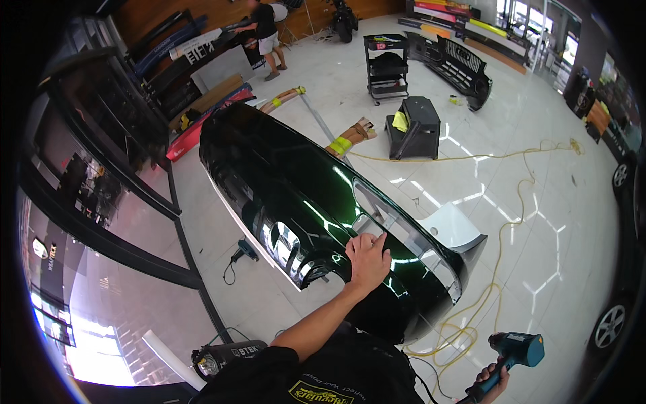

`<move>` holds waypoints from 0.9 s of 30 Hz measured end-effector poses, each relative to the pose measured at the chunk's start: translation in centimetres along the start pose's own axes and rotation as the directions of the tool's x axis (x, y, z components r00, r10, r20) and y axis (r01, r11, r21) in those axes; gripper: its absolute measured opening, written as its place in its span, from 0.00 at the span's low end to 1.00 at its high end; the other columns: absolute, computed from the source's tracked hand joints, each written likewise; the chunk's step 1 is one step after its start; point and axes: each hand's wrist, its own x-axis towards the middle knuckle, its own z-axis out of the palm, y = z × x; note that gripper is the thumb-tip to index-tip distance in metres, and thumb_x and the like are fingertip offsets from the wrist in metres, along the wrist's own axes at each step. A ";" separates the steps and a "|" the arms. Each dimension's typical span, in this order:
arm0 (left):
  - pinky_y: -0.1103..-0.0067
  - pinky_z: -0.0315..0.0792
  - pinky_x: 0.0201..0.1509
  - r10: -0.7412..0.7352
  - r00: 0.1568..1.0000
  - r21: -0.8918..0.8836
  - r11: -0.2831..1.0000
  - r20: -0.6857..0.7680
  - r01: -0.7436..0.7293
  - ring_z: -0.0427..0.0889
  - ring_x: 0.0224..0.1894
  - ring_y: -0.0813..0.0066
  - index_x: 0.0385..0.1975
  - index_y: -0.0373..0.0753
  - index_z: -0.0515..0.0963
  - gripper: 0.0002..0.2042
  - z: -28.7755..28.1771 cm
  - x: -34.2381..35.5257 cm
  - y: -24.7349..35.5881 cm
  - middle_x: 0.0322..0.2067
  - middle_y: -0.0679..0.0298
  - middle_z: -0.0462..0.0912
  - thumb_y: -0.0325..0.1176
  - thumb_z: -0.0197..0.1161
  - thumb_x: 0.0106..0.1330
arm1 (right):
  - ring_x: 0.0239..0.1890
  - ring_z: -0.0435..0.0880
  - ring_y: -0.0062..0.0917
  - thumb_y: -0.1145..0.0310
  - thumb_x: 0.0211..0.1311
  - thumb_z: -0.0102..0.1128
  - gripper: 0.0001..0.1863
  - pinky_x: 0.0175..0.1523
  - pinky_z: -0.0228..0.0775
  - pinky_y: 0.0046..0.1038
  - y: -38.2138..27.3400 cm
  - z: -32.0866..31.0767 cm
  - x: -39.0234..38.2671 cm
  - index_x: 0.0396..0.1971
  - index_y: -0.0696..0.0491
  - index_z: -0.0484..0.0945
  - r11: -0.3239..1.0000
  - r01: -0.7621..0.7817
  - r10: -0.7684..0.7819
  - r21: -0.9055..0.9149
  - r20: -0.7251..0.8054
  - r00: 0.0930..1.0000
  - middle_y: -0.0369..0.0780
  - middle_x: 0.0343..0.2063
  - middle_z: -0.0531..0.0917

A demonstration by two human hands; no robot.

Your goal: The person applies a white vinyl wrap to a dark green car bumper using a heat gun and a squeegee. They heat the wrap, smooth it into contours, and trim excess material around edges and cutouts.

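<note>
A long car bumper [282, 182] wrapped in glossy dark green film stretches from upper left to lower right in front of me. My left hand [367, 259] presses flat on its surface near an opening at the near end, fingers together. My right hand [490, 379] at the lower right grips the handle of a teal heat gun [517, 349], held away from the bumper, nozzle pointing left.
A yellow cable [501, 256] snakes over the white floor at right. A black step stool [415, 128], a black cart [387, 67] and another bumper [457, 67] stand behind. A person [268, 37] stands far back. A tool [243, 250] lies on the floor left; glass wall further left.
</note>
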 end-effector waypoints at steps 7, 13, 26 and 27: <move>0.67 0.74 0.48 -0.178 0.965 -0.192 0.958 0.191 0.215 0.83 0.38 0.52 0.50 0.30 0.75 0.19 0.1 2.3 -0.9 0.30 0.50 0.83 0.35 0.59 0.63 | 0.18 0.73 0.21 0.59 0.68 0.50 0.25 0.19 0.69 0.22 1.0 -2.3 2.2 0.58 0.59 0.66 0.998 0.041 -0.037 0.057 -0.074 0.997 0.40 0.27 0.74; 0.71 0.74 0.42 -0.219 0.916 -0.283 0.904 0.336 0.320 0.83 0.30 0.63 0.56 0.30 0.70 0.23 -0.8 3.1 0.4 0.24 0.53 0.82 0.29 0.56 0.60 | 0.17 0.72 0.21 0.62 0.66 0.52 0.24 0.18 0.69 0.20 0.6 0.0 2.7 0.56 0.63 0.66 0.997 0.076 -0.074 0.026 -0.084 0.994 0.41 0.26 0.74; 0.87 0.58 0.18 -0.153 0.717 -0.690 0.194 0.680 0.697 0.66 0.16 0.83 0.68 0.36 0.53 0.31 -3.1 2.2 0.5 0.16 0.71 0.65 0.25 0.54 0.63 | 0.17 0.73 0.20 0.62 0.65 0.52 0.23 0.16 0.68 0.19 1.0 1.8 4.0 0.54 0.63 0.66 0.997 0.072 -0.072 0.010 -0.052 0.996 0.40 0.25 0.74; 0.86 0.58 0.17 -0.142 0.722 -0.702 0.167 0.677 0.692 0.67 0.16 0.82 0.68 0.34 0.51 0.32 -3.0 2.0 0.6 0.16 0.70 0.66 0.24 0.53 0.62 | 0.17 0.73 0.20 0.62 0.65 0.52 0.23 0.16 0.68 0.19 1.0 2.0 4.0 0.54 0.63 0.66 0.997 0.069 -0.069 0.014 -0.051 0.996 0.40 0.25 0.74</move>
